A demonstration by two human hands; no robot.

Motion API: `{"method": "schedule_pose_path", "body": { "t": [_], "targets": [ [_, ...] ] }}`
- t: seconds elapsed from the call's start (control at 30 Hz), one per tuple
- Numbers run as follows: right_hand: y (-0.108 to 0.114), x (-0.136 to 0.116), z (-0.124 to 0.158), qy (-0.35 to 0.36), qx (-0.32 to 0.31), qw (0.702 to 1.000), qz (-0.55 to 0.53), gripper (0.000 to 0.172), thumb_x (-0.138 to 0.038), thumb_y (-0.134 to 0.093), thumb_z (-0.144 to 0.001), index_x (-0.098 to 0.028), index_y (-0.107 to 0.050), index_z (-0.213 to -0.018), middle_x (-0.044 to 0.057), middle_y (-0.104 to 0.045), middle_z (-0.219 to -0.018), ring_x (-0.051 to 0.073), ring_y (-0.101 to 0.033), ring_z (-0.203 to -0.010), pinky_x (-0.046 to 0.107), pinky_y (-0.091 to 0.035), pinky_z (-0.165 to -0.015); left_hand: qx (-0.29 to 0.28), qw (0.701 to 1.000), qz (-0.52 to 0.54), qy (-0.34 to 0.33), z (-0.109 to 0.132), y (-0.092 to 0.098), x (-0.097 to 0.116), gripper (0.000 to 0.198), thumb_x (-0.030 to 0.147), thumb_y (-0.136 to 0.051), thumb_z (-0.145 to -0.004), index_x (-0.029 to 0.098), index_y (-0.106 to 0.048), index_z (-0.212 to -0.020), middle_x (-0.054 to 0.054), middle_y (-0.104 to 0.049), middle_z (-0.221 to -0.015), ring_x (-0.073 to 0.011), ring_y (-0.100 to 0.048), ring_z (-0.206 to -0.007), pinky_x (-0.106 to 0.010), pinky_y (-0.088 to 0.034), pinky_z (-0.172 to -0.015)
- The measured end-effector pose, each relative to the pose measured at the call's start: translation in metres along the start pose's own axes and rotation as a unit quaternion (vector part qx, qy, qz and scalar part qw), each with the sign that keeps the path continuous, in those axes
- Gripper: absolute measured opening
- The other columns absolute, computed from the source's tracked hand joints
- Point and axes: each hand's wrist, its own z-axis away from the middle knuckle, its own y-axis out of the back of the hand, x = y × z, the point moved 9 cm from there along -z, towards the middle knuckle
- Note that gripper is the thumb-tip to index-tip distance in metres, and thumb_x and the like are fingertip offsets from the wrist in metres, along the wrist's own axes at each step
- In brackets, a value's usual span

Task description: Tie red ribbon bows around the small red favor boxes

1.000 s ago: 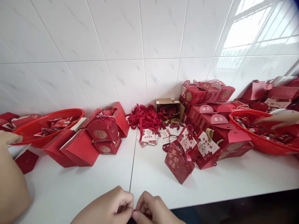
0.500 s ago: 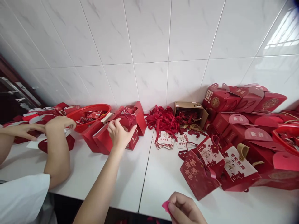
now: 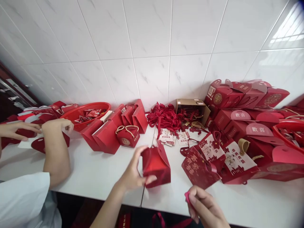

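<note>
My left hand (image 3: 136, 171) grips a small red gift box (image 3: 156, 166) by its side, thumb at the front and fingers at the back, just over the table. The box has curved top flaps. Between thumb and fingers, my right hand (image 3: 201, 202) pinches the end of what looks like a pink ribbon (image 3: 187, 197); most of it is hidden. Behind the held box stands another small red box with rope handles (image 3: 128, 136), beside several open red boxes (image 3: 106, 136). A heap of dark red ribbons (image 3: 163, 117) lies against the wall.
White tags (image 3: 166, 136) lie before an open cardboard box (image 3: 193, 109). Stacked red boxes (image 3: 249, 126) and a red basin (image 3: 288, 134) fill the right. At left, a co-worker's arm (image 3: 55, 152) reaches over the table near another red basin (image 3: 86, 115).
My left hand has drawn the small red box away from the group and toward me, to the right. My right hand has shifted slightly right, still pinching the pink ribbon.
</note>
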Motion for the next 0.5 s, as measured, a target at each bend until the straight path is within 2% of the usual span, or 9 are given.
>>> {"method": "schedule_pose_path", "body": {
  "t": [0.1, 0.2, 0.27, 0.37, 0.43, 0.5],
  "targets": [
    [0.008, -0.005, 0.003, 0.016, -0.002, 1.000, -0.009, 0.042, -0.056, -0.069, -0.081, -0.018, -0.055, -0.070, -0.002, -0.051, -0.055, 0.010, -0.042, -0.049, 0.024, -0.034, -0.051, -0.099, 0.993, 0.054, -0.021, 0.035, -0.056, -0.005, 0.087, 0.032, -0.081, -0.067, 0.029, -0.033, -0.140, -0.015, -0.034, -0.141, -0.0357, -0.038, -0.136, -0.050, -0.037, -0.110],
    [0.016, -0.009, 0.002, 0.027, 0.015, 1.000, -0.004, 0.040, -0.054, -0.067, -0.083, -0.018, -0.053, -0.069, -0.001, -0.054, -0.061, 0.010, -0.047, -0.051, 0.024, -0.037, -0.050, -0.169, 0.980, 0.098, -0.028, 0.049, -0.084, -0.001, 0.093, 0.032, -0.084, -0.065, 0.030, -0.030, -0.140, -0.016, -0.023, -0.146, -0.0370, -0.024, -0.144, -0.051, -0.035, -0.112],
    [0.020, -0.011, 0.000, 0.034, 0.038, 0.999, 0.008, 0.041, -0.056, -0.067, -0.082, -0.019, -0.053, -0.069, -0.001, -0.054, -0.063, 0.011, -0.048, -0.052, 0.023, -0.038, -0.049, -0.215, 0.972, 0.090, -0.025, 0.049, -0.089, 0.005, 0.103, 0.027, -0.085, -0.061, 0.031, -0.024, -0.144, -0.017, -0.018, -0.149, -0.0381, -0.015, -0.147, -0.052, -0.034, -0.112],
    [0.021, -0.013, -0.001, 0.039, 0.059, 0.996, 0.055, 0.045, -0.059, -0.067, -0.079, -0.019, -0.052, -0.067, -0.002, -0.053, -0.057, 0.011, -0.048, -0.052, 0.024, -0.040, -0.051, -0.268, 0.960, 0.070, -0.044, 0.045, -0.083, 0.021, 0.108, 0.012, -0.074, -0.060, 0.029, -0.015, -0.149, -0.018, -0.009, -0.156, -0.0383, -0.004, -0.149, -0.055, -0.029, -0.114],
    [0.020, -0.014, 0.000, 0.043, 0.063, 0.993, 0.091, 0.046, -0.061, -0.066, -0.079, -0.019, -0.051, -0.066, -0.002, -0.052, -0.055, 0.012, -0.048, -0.053, 0.025, -0.040, -0.052, -0.275, 0.957, 0.068, -0.069, 0.041, -0.075, 0.035, 0.101, 0.010, -0.067, -0.062, 0.027, -0.019, -0.148, -0.016, -0.006, -0.160, -0.0386, -0.003, -0.149, -0.057, -0.025, -0.115],
    [0.020, -0.015, 0.002, 0.050, 0.066, 0.989, 0.126, 0.046, -0.062, -0.063, -0.080, -0.019, -0.051, -0.065, -0.002, -0.052, -0.056, 0.013, -0.048, -0.055, 0.026, -0.040, -0.054, -0.237, 0.968, 0.058, -0.065, 0.035, -0.067, 0.044, 0.080, 0.011, -0.062, -0.069, 0.028, -0.032, -0.142, -0.013, -0.010, -0.160, -0.0373, -0.009, -0.149, -0.058, -0.024, -0.116]
  ]
}}
